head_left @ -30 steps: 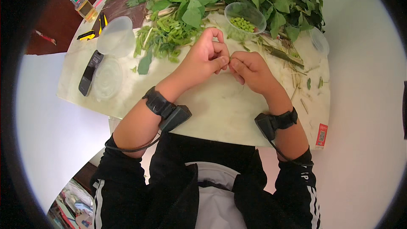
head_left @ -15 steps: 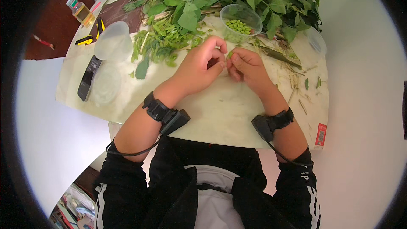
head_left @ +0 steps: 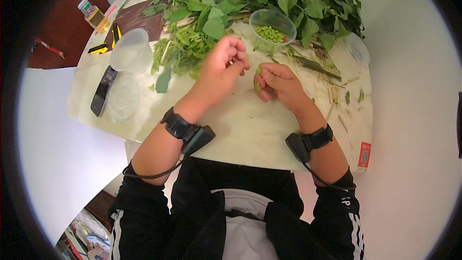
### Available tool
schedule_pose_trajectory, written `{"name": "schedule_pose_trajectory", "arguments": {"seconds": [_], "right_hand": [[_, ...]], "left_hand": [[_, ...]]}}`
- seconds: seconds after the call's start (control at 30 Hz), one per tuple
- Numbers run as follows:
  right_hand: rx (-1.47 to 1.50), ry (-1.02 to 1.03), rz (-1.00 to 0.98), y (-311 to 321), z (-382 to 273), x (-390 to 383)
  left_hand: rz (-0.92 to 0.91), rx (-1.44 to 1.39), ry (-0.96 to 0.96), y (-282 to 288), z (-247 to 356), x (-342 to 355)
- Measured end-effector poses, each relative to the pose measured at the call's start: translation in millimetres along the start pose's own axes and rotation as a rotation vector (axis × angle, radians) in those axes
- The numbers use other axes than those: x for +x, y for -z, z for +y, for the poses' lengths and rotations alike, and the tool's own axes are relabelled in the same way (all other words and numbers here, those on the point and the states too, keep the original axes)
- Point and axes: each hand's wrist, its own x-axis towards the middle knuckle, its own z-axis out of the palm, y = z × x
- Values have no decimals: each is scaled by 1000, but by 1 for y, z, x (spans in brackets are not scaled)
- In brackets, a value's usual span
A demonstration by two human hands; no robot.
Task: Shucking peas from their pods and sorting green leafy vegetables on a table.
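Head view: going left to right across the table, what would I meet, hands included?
Bottle → left tub → left hand → right hand, pinching a green bit → right tub.

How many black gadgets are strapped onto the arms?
2: one black gadget is on the left forearm, and the other gadget is on the right forearm. Any under the sleeves would be hidden.
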Motion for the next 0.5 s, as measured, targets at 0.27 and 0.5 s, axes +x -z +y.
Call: {"name": "schedule_pose_trajectory", "arguments": {"seconds": [0.27,0.5], "right_hand": [[-34,-36,-43,1,-1,-2],[35,-97,-59,2,-1,-1]], "left_hand": [[-109,-192,72,0,13,1],[-124,-248,118,4,6,2]]}}
